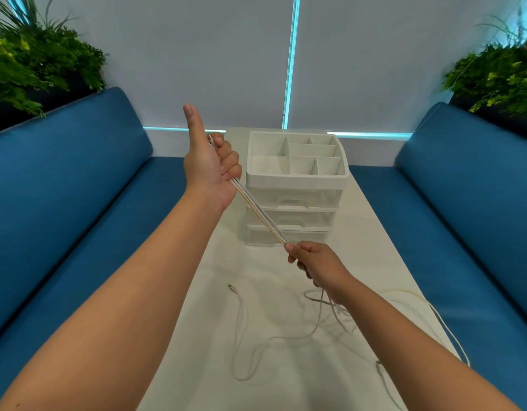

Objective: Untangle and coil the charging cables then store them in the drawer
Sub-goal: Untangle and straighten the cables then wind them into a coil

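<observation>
Two hands hold one cable bundle. One drawer unit stands at twelve o'clock with three drawers. Two plants flank it, one at ten o'clock, one at two.

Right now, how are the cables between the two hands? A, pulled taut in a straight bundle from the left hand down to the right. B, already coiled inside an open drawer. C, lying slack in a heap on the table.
A: the cable strands run straight and tight from the left hand to the right hand, in front of the closed drawer unit.
</observation>
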### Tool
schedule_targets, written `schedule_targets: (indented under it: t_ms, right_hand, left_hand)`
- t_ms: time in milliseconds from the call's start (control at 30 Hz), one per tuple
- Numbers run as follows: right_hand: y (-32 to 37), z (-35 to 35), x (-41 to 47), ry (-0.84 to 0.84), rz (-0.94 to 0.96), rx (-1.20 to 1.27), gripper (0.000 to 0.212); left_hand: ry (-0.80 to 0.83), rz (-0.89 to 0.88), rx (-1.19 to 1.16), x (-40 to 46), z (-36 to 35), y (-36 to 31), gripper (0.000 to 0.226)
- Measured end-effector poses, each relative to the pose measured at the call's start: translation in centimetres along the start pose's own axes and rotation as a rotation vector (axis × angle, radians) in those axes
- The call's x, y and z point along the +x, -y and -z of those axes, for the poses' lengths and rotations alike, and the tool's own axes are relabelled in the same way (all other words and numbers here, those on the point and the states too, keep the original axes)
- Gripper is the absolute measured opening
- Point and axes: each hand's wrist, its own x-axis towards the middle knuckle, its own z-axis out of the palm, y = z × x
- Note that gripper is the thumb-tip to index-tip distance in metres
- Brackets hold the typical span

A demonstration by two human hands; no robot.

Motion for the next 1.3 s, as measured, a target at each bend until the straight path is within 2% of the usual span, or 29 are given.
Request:
schedule_targets:
  t_ms: [100, 200, 367, 467, 567, 633, 767, 867, 1000, 1133, 1233, 1300]
  right_hand:
    - [0.6, -0.1, 0.8, -0.111, -0.022, -0.112, 0.039]
    - [1.0, 0.3, 1.0, -0.118, -0.055, -0.021, 0.033]
    - [0.9, 2.2, 0.6, 0.005, -0.099, 0.127, 0.020]
    - [0.5, 2.6, 0.6, 0.022, -0.128, 0.190, 0.019]
    - [-0.3, 2.8, 0.4, 0.021, -0.021, 0.172, 0.019]
    - [-1.2, 2.8, 0.1, 0.086, 0.071, 0.202, 0.021]
    - [-2.5, 2.9, -0.2, 0.215, 0.074, 0.242, 0.028]
    - [-2.3, 2.9, 0.2, 0.142, 0.045, 0.096, 0.027]
    - [-1.8, 2.8, 0.8, -0.013, 0.056, -0.080, 0.043]
    - [-2.7, 2.7, 0.1, 0.125, 0.160, 0.135, 0.037]
    - [-3.6, 2.3, -0.2, 0.255, 0.138, 0.212, 0.024]
    - [-3.9, 2.0, -0.1, 0.249, 0.092, 0.221, 0.023]
  left_hand:
    - [-0.050, -0.013, -0.005, -0.1, -0.2, 0.7, 0.058]
    - [-0.062, -0.016, -0.029, 0.0, -0.2, 0.8, 0.055]
    - [-0.064, -0.021, -0.057, 0.3, 0.4, 0.6, 0.053]
    - [-0.067, -0.020, -0.058, 0.3, 0.2, 0.6, 0.053]
    - [-0.070, -0.031, -0.052, 0.4, -0.1, 0.4, 0.053]
    - [-0.076, -0.037, -0.055, 0.4, -0.3, 0.1, 0.053]
    - [-0.052, -0.046, -0.030, 0.1, -0.6, 0.2, 0.054]
    - [-0.027, -0.058, 0.022, -0.3, -0.7, 1.1, 0.054]
    - [-0.016, -0.094, 0.028, -0.4, -1.0, 1.1, 0.053]
    - [-0.013, -0.116, 0.006, 0.2, -0.6, -0.2, 0.053]
    - [-0.018, -0.118, 0.025, 0.1, -0.5, -0.2, 0.053]
    - [-0.018, -0.109, 0.032, -0.1, -0.6, 0.0, 0.053]
